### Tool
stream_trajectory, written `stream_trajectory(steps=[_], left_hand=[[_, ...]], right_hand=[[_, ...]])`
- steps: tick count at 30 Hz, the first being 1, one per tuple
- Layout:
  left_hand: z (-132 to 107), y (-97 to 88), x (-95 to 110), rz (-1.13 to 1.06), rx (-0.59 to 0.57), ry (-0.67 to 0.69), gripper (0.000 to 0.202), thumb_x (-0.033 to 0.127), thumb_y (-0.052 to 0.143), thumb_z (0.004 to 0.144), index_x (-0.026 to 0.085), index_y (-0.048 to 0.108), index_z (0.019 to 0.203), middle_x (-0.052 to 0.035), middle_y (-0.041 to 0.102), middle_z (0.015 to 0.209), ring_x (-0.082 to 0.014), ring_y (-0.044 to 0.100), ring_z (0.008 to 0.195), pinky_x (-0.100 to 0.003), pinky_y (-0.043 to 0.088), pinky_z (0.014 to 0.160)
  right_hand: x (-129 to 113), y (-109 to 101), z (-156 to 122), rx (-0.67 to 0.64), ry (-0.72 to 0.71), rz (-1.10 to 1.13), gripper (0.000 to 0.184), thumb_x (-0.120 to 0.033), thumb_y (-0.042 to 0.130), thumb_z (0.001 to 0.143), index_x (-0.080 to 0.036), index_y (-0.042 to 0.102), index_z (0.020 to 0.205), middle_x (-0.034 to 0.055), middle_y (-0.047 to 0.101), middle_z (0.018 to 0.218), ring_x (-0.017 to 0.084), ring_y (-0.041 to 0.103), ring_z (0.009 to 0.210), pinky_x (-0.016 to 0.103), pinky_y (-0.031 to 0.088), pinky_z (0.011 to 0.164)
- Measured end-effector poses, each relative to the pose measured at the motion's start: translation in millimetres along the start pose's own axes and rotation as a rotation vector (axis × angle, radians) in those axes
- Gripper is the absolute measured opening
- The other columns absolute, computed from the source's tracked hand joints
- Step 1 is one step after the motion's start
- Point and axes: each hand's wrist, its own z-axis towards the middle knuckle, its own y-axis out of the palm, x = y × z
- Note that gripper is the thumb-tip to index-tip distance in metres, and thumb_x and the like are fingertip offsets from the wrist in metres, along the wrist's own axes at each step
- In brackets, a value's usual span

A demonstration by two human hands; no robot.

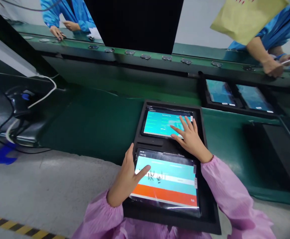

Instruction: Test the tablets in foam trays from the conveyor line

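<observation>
A black tray (pixel 207 212) on the green conveyor holds two lit tablets. The near tablet (pixel 170 186) shows a teal and orange screen with a black scribble in the middle. My left hand (pixel 126 179) rests on its left edge, index finger stretched out onto the screen beside the scribble. The far tablet (pixel 160 122) shows a teal screen. My right hand (pixel 188 136) lies over its lower right part, fingers spread flat and touching the glass. Neither hand holds anything. Both arms wear pink sleeves.
A second black tray (pixel 203 89) with two tablets sits further right on the green belt (pixel 90 122). Cables and a black device (pixel 20 99) lie at the left. People in blue coats work across the line, hands (pixel 271 66) on the far rail. A black panel (pixel 135 23) stands behind.
</observation>
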Motion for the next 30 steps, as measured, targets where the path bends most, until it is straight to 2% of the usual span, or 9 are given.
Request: stream_trajectory(steps=[2,5,9,13,16,21,26,28,30], left_hand=[[-1.8,-2.3,-4.6,-0.035,-0.005,-0.006,0.088,0.065,0.046,0.091,0.019,0.006,0.154,-0.0196,0.018,0.162,-0.0357,0.021,0.150,-0.058,0.031,0.118],[1.9,-3.8,-9.2,-0.050,0.040,0.019,0.084,0.062,0.049,0.091,0.021,0.012,0.154,-0.0164,0.023,0.161,-0.0365,0.020,0.150,-0.060,0.028,0.119],[17.0,-3.5,-3.6,-0.052,0.123,0.104,0.076,0.053,0.050,0.093,0.020,0.017,0.153,-0.0153,0.028,0.159,-0.0349,0.020,0.150,-0.059,0.025,0.121],[27.3,-1.6,1.9,-0.092,0.114,0.190,0.070,0.041,0.048,0.096,0.021,0.014,0.154,-0.0144,0.023,0.161,-0.0301,0.022,0.150,-0.053,0.025,0.123],[25.0,-4.3,-2.5,-0.113,0.071,0.223,0.077,0.036,0.052,0.094,0.021,0.008,0.155,-0.0138,0.015,0.164,-0.0297,0.019,0.151,-0.051,0.023,0.124],[12.1,-14.5,-18.1,-0.125,-0.088,0.204,0.087,0.038,0.055,0.092,0.023,-0.002,0.156,-0.0132,0.009,0.165,-0.0313,0.018,0.151,-0.051,0.024,0.123],[2.7,-17.5,-26.4,-0.101,-0.177,0.189,0.094,0.045,0.057,0.091,0.027,-0.010,0.155,-0.0120,0.001,0.166,-0.0309,0.013,0.152,-0.052,0.024,0.122],[5.0,-19.2,-22.7,-0.074,-0.170,0.191,0.096,0.047,0.058,0.091,0.027,-0.011,0.155,-0.0130,0.000,0.166,-0.0316,0.012,0.152,-0.052,0.026,0.122],[16.6,-23.5,-13.3,-0.012,-0.074,0.215,0.092,0.049,0.056,0.092,0.026,-0.006,0.155,-0.0139,0.002,0.166,-0.0327,0.011,0.153,-0.055,0.026,0.121]], right_hand=[[-0.9,1.5,3.5,-0.001,-0.007,0.001,0.046,-0.049,0.040,0.102,-0.025,0.063,0.132,0.0150,0.030,0.158,0.038,0.020,0.148,0.064,0.013,0.118],[0.4,0.4,1.0,0.071,0.019,0.033,0.046,-0.050,0.037,0.102,-0.027,0.062,0.133,0.0124,0.030,0.159,0.035,0.023,0.148,0.064,0.014,0.118],[3.2,-0.8,-3.8,0.145,0.073,0.098,0.047,-0.049,0.034,0.103,-0.025,0.064,0.129,0.0123,0.034,0.157,0.033,0.026,0.147,0.062,0.016,0.118],[4.9,1.7,-3.0,0.136,0.105,0.108,0.049,-0.052,0.032,0.103,-0.026,0.066,0.127,0.0113,0.036,0.156,0.032,0.026,0.147,0.061,0.014,0.119],[5.1,2.7,1.4,0.095,0.106,0.088,0.048,-0.054,0.034,0.102,-0.028,0.066,0.127,0.0088,0.035,0.157,0.032,0.026,0.146,0.060,0.014,0.119],[3.1,2.9,19.8,0.032,0.033,0.037,0.048,-0.054,0.036,0.101,-0.027,0.064,0.130,0.0083,0.037,0.156,0.032,0.026,0.147,0.060,0.013,0.119],[-3.7,7.0,43.8,-0.035,-0.029,0.037,0.050,-0.055,0.037,0.101,-0.025,0.060,0.135,0.0113,0.036,0.156,0.033,0.025,0.147,0.060,0.014,0.120],[-7.0,10.0,49.4,-0.050,-0.058,0.040,0.049,-0.054,0.039,0.101,-0.025,0.060,0.135,0.0115,0.034,0.157,0.033,0.024,0.147,0.060,0.013,0.120],[-8.2,12.6,52.4,-0.051,-0.081,0.037,0.047,-0.054,0.041,0.100,-0.027,0.062,0.133,0.0103,0.035,0.157,0.034,0.025,0.147,0.060,0.013,0.119]])
